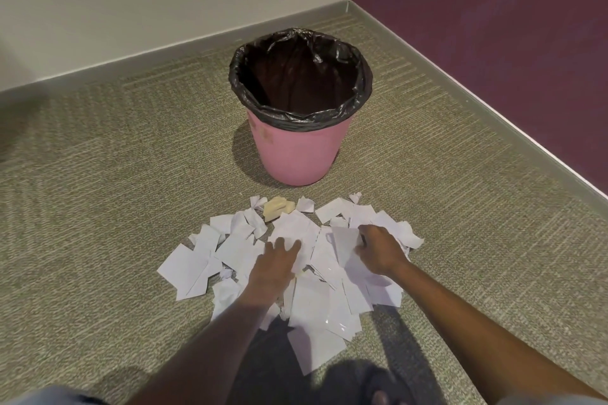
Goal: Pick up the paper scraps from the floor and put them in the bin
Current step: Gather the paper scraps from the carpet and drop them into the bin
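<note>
From the head view, your left hand lies flat on the middle of the paper scraps, its fingers straight and spread, gripping nothing. Your right hand sits just beside it on the right part of the pile, fingers curled and pinching a white piece that stands tilted up off the heap. The scraps lie spread on the carpet floor, with a beige scrap at the far edge. The pink bin, lined with a black bag, stands upright just beyond the pile, near the room's corner.
</note>
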`<control>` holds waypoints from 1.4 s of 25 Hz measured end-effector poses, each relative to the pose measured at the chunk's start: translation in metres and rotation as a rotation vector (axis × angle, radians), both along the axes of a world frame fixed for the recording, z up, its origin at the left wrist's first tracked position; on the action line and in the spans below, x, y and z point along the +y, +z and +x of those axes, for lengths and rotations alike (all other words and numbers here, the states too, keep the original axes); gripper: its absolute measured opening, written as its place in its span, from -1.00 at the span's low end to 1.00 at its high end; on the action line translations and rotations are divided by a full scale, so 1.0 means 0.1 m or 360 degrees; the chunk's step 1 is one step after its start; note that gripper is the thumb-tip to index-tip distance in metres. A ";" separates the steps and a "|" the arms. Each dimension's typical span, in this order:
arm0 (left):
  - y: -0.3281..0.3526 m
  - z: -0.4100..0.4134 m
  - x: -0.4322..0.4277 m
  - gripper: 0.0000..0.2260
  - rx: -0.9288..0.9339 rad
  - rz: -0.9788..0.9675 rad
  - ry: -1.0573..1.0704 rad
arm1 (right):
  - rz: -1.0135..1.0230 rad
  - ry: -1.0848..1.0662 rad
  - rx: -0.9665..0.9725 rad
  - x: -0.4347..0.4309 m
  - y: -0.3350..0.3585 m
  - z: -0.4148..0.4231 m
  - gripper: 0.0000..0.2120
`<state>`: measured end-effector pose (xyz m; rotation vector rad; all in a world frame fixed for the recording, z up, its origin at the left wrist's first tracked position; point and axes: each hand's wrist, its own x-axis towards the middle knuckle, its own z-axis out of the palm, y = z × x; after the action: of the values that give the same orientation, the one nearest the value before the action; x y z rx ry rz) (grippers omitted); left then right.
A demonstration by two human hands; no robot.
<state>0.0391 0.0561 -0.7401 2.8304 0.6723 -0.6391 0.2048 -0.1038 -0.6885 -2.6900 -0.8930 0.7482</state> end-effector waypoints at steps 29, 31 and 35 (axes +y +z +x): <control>3.42 1.11 1.30 -0.73 -0.1426 -0.1406 0.1184 | 0.1456 -0.0619 0.0616 1.20 2.58 0.42 -0.80; 3.36 1.27 1.35 -0.75 -0.1266 -0.1441 0.1259 | 0.1361 -0.0669 0.0723 1.37 2.52 0.54 -0.83; 3.13 1.33 1.38 -0.70 -0.0937 -0.1466 0.1249 | 0.1385 -0.0716 0.0628 1.45 2.34 0.62 -0.90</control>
<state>0.1723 0.1936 -0.4270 1.5778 0.9405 0.0568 0.2671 0.0409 -0.4540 -1.7806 -0.3540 0.5673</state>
